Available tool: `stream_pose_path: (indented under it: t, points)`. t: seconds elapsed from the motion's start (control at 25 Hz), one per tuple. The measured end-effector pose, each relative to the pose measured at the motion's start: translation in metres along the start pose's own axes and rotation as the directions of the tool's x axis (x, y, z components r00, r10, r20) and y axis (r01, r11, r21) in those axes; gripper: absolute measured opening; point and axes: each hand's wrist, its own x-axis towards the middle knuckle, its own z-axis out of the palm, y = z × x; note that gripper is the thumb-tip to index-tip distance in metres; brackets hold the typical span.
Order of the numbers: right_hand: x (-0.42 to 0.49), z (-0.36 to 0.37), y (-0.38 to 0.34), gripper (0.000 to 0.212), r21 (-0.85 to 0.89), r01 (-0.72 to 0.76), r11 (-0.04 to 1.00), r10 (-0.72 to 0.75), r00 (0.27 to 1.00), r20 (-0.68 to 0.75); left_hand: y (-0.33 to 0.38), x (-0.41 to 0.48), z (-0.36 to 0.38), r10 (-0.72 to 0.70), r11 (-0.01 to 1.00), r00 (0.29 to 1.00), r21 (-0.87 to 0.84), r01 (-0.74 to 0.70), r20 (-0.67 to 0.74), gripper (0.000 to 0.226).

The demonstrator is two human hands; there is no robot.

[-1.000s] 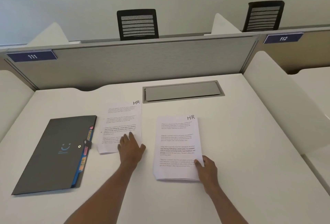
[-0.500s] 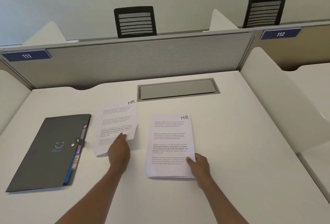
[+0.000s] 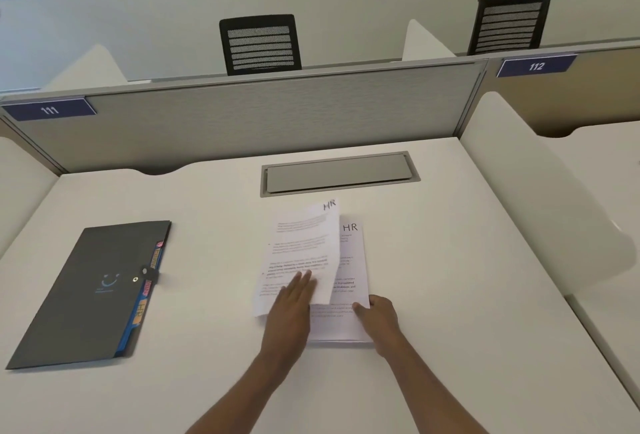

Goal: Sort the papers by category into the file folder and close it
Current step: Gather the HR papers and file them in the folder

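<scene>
Head view: the left hand (image 3: pixel 294 298), fingers straight and together, presses on a loose white printed sheet marked HR (image 3: pixel 301 246), which lies tilted over a stack of white printed papers (image 3: pixel 332 326). The right hand (image 3: pixel 379 312) seemingly pinches the stack's five o'clock corner, thumb on top, its fingers hidden. A closed dark grey file folder (image 3: pixel 86 295) lies on the white desk (image 3: pixel 450 260), well apart at nine o'clock.

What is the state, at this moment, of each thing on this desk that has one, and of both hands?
file folder: closed, strap snapped, lying flat.
stack of HR papers: lying flat, squared up.
loose HR sheet: partly lifted, right edge curled up, overlapping the stack.
cable hatch: lid shut.
left hand: straight fingers on the loose sheet.
right hand: at the stack's near right corner, thumb on top.
</scene>
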Motion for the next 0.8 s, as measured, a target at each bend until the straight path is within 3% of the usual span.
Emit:
stream_pose_path:
  t: [0.08,0.24,0.36,0.44,0.52,0.64,0.8]
  points:
    - [0.001,0.0,0.0,0.015,0.006,0.007,1.0,-0.007,1.0,-0.009,0.005,-0.015,0.014,0.06,0.997,0.996,0.049,-0.063,0.068,0.06]
    - [-0.002,0.0,0.002,0.012,0.007,0.031,0.999,-0.031,0.999,-0.02,0.021,-0.03,0.023,-0.003,0.998,0.978,0.058,-0.009,0.208,0.071]
    - [-0.004,-0.002,0.002,0.026,0.041,0.032,0.999,-0.032,0.999,-0.006,0.034,-0.03,0.022,-0.066,0.997,0.965,0.064,0.051,0.253,0.049]
    - [-0.005,-0.002,0.003,0.024,0.071,0.021,0.997,-0.022,1.0,0.009,0.039,-0.032,0.021,-0.095,0.995,0.946,0.057,0.082,0.311,0.042]
    - [-0.005,-0.001,0.001,0.025,0.099,-0.013,0.995,0.013,1.0,-0.001,0.04,-0.032,0.024,-0.079,0.995,0.93,0.086,0.051,0.359,0.047]
    - [-0.008,0.0,-0.004,0.042,0.101,-0.05,0.994,0.051,0.999,-0.011,0.04,-0.032,0.023,-0.067,0.992,0.894,0.124,0.013,0.443,0.051]
    - [-0.016,-0.002,-0.003,0.036,0.033,0.043,0.999,-0.043,0.999,-0.004,0.047,-0.035,0.014,-0.035,0.997,0.899,0.072,0.004,0.436,0.075]
